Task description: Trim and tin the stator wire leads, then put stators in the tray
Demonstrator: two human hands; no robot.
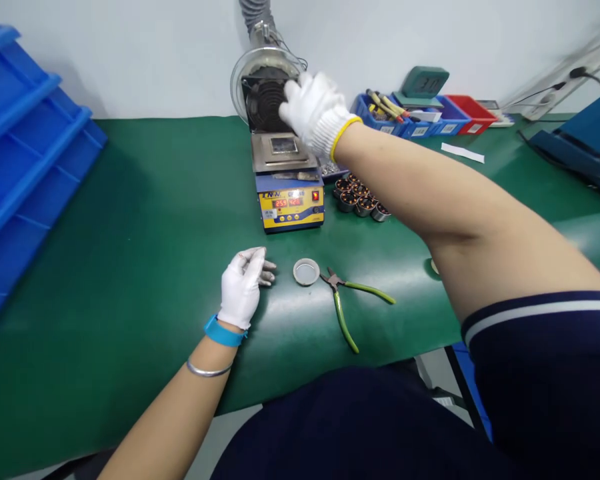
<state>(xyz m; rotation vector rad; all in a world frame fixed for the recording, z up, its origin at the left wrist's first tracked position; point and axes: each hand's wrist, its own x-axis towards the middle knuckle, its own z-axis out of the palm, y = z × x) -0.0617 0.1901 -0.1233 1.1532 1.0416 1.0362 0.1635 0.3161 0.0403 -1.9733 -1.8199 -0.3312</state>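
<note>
My left hand (242, 283), in a white glove, rests on the green table with thumb and forefinger pressed together and the other fingers loosely bent. Whatever it may pinch is too small to make out. A small round dish (307, 272) lies to its right, beside cutting pliers (336, 283) with green handles spread apart. My right hand (316, 110), in a white knit glove with a yellow cuff, is raised above the right side of the solder pot (285, 148), in front of a black fan (267, 105). Its fingers are curled, and what they hold, if anything, is hidden.
Several wound motor stators (357, 197) stand right of the pot. Behind them are blue bins (420, 127) with tools, a red bin (473, 113) and a green digital clock (425, 83). Blue stacked trays (25, 153) rise at left. An exhaust hose (257, 13) hangs behind the fan.
</note>
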